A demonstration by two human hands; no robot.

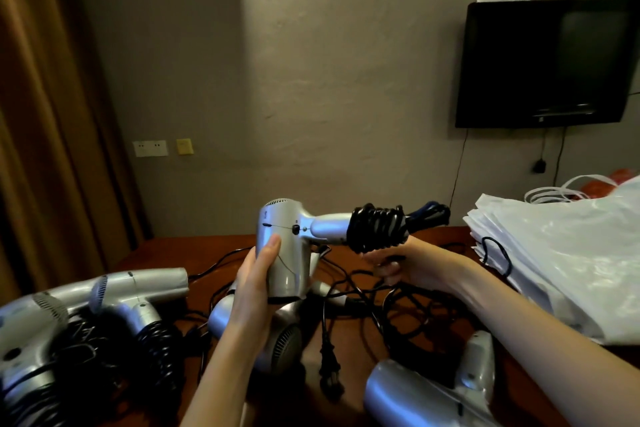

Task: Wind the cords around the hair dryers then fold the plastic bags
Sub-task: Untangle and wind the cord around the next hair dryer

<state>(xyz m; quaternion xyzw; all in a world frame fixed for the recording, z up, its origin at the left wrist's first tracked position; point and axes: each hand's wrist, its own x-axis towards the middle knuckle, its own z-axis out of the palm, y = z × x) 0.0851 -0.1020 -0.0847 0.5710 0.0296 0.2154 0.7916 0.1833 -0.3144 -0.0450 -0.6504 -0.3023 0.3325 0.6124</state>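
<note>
left hand (258, 282): grips the barrel of the held hair dryer (284, 253), thumb on the near face, fingers curled round the back
right hand (398, 262): under the handle end, fingers curled; seems to pinch the cord, exact contact hard to read
held hair dryer: silver, raised above the table (166, 250), barrel pointing down, handle pointing right
wound cord (375, 229): black, coiled in tight turns round the handle; its loose end sticks out right past the handle tip
hair dryers, count: five in view; one held, two at near left (138, 295) with cords coiled round their handles, one under the left forearm (280, 340), one at near right (426, 392)
loose cords (391, 308): black tangle on the table centre, count cannot be told; one plug (329, 378) lies near centre
plastic bags (561, 253): white stack at right on the table, count cannot be told; handles loop up at the far end
wall: one dark TV (543, 62) at far right, two socket plates (162, 147) at far left
curtain (38, 107): brown, left edge
</note>
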